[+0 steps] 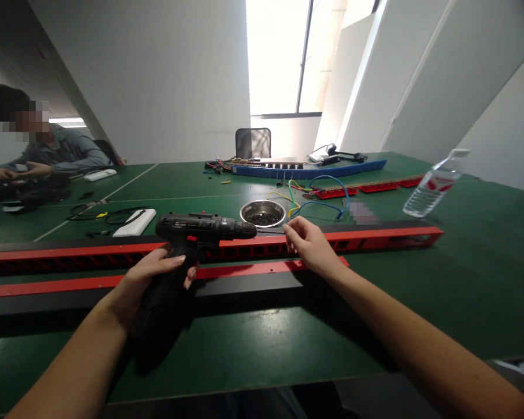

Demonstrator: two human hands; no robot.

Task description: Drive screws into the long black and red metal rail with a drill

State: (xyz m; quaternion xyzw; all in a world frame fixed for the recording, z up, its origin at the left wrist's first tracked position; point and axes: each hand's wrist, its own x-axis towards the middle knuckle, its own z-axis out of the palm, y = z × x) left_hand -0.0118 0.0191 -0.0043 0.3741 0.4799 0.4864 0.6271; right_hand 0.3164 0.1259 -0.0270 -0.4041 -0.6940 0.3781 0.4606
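My left hand (151, 273) is wrapped round the grip of a black cordless drill (196, 227), which points right. A long thin bit (268, 231) sticks out of its chuck. My right hand (308, 241) pinches at the tip of the bit; whether a screw is between the fingers is too small to tell. Just behind the bit sits a round metal bowl (262, 205) with many small dark screws (264, 219). Beneath the drill and hands, a long red slotted rail (367, 237) and a red and black rail (244, 285) lie across the green table (266, 343).
A tilted water bottle (432, 189) stands at the right. Behind are a blue strip (305, 171), red strips (379, 187) and coloured wires (321, 205). A white box (135, 223) with black cable lies left. At the far left sits a person (76, 148).
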